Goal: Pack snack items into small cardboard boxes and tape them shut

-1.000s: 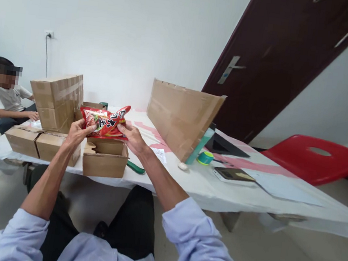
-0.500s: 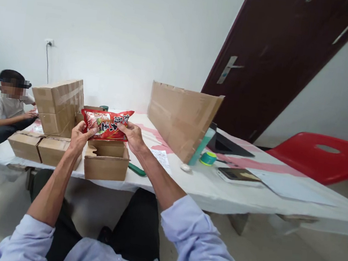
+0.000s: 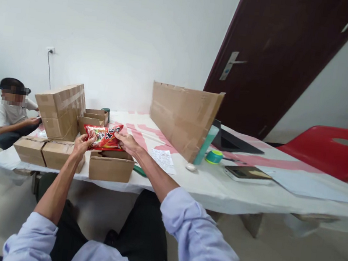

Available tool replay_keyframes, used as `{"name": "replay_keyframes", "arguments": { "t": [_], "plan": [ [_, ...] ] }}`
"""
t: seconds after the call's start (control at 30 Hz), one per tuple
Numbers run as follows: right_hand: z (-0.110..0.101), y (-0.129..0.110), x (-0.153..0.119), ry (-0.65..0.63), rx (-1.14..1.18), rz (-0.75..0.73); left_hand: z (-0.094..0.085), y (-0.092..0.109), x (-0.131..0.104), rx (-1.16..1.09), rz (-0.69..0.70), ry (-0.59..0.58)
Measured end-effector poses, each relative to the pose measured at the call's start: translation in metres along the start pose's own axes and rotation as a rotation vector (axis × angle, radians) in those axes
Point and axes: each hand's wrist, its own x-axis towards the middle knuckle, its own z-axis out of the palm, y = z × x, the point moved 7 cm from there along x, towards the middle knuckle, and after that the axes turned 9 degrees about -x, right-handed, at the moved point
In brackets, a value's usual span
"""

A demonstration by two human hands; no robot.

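Observation:
A red printed food packet (image 3: 105,137) is stretched between my two hands, its pictured side facing me. My left hand (image 3: 82,144) grips its left end with the thumb on top. At the other end, my right hand (image 3: 128,142) pinches the packet's right edge. Just below the packet stands an open small cardboard box (image 3: 110,169) at the table's front edge; its inside is mostly hidden by the packet. Directly left of that box are two closed cardboard boxes (image 3: 58,155), side by side.
Taller taped cartons (image 3: 64,110) and another open box (image 3: 95,117) stand behind. A large cardboard panel (image 3: 181,118), a green tape roll (image 3: 214,156), a phone (image 3: 248,173) and a handwritten paper (image 3: 162,159) lie rightward. A person (image 3: 14,111) crouches at left; a red chair (image 3: 333,150) is at right.
The packet has come down closer to the open box and tilted flatter, with both hands still holding its ends. The whole view has shifted slightly.

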Motion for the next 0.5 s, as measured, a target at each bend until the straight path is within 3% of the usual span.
{"name": "replay_keyframes", "arguments": {
  "t": [0.1,0.17,0.23,0.3,0.33,0.37,0.4,0.43,0.5],
  "plan": [
    [0.003,0.003,-0.003,-0.018,-0.017,0.017,-0.003,-0.005,-0.001,0.031,-0.006,0.015],
    [0.006,-0.004,-0.003,-0.031,-0.014,0.009,0.000,0.002,0.002,0.048,0.015,0.019],
    [0.005,-0.018,-0.001,-0.024,0.009,-0.038,0.005,0.021,0.003,0.057,0.045,0.024],
    [-0.006,-0.039,0.001,0.059,0.056,-0.129,0.016,0.056,-0.006,0.085,0.145,0.025],
    [-0.017,-0.049,0.001,0.124,0.083,-0.175,0.023,0.077,-0.019,0.107,0.223,0.017],
    [-0.030,-0.058,0.000,0.195,0.107,-0.211,0.036,0.107,-0.040,0.202,0.430,-0.024],
    [-0.044,-0.065,-0.001,0.257,0.123,-0.235,0.054,0.130,-0.068,0.310,0.589,-0.140],
    [-0.059,-0.069,-0.003,0.317,0.135,-0.261,0.075,0.144,-0.100,0.409,0.666,-0.308],
    [-0.087,-0.076,-0.010,0.433,0.119,-0.343,0.108,0.149,-0.169,0.579,0.609,-0.619]
  ]
}}
